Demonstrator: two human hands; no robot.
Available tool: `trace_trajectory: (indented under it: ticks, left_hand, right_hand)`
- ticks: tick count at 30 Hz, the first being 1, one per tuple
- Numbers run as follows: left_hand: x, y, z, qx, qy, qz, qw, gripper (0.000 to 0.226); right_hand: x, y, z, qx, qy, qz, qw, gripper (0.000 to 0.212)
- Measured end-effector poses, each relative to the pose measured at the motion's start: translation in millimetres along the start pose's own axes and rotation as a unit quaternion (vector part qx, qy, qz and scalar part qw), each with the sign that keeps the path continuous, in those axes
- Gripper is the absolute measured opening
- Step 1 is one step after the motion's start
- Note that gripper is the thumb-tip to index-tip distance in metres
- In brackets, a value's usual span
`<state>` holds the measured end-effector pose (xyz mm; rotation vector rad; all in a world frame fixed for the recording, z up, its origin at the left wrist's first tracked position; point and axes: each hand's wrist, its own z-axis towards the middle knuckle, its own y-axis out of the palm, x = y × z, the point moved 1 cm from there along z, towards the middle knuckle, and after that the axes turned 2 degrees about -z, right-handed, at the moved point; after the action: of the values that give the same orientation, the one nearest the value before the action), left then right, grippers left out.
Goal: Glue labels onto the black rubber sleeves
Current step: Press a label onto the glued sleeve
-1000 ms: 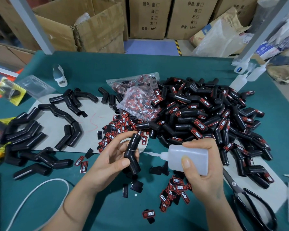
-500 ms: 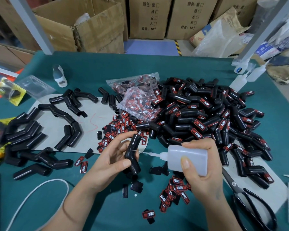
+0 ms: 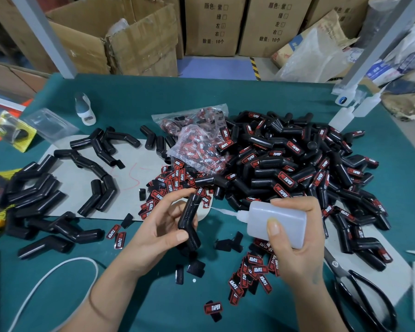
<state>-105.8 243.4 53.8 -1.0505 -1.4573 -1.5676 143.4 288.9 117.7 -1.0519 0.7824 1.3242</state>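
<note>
My left hand (image 3: 162, 226) grips a bent black rubber sleeve (image 3: 189, 219) upright above the green table. My right hand (image 3: 295, 238) holds a translucent glue bottle (image 3: 276, 221) on its side, its thin nozzle touching the sleeve's upper part. Loose red-and-black labels (image 3: 252, 271) lie below the bottle, and more labels (image 3: 168, 185) lie beyond my left hand. A big heap of labelled sleeves (image 3: 297, 168) fills the right middle. Unlabelled sleeves (image 3: 34, 195) lie at the left on a grey sheet (image 3: 130, 168).
Black scissors (image 3: 359, 293) lie at the lower right. A clear bag of labels (image 3: 199, 142) sits mid-table. Spare glue bottles (image 3: 343, 116) stand at the far right by a metal post. A white cord (image 3: 46, 279) loops at lower left. Cardboard boxes (image 3: 139, 41) stand behind the table.
</note>
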Motion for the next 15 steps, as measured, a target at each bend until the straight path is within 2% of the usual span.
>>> trace_trajectory:
  ticks: [11, 13, 15]
  left_hand:
    - [-4, -3, 0, 0.01, 0.006, -0.01, 1.0, 0.067]
    - [-4, -5, 2, 0.035, 0.013, -0.019, 0.999, 0.068]
    - [-5, -7, 3, 0.063, 0.02, -0.033, 0.997, 0.069]
  right_hand:
    - [5, -1, -1, 0.021, 0.001, 0.009, 1.0, 0.026]
    - [9, -2, 0, 0.039, 0.031, 0.034, 0.998, 0.023]
    - [13, 2, 1, 0.042, 0.072, 0.092, 0.992, 0.034]
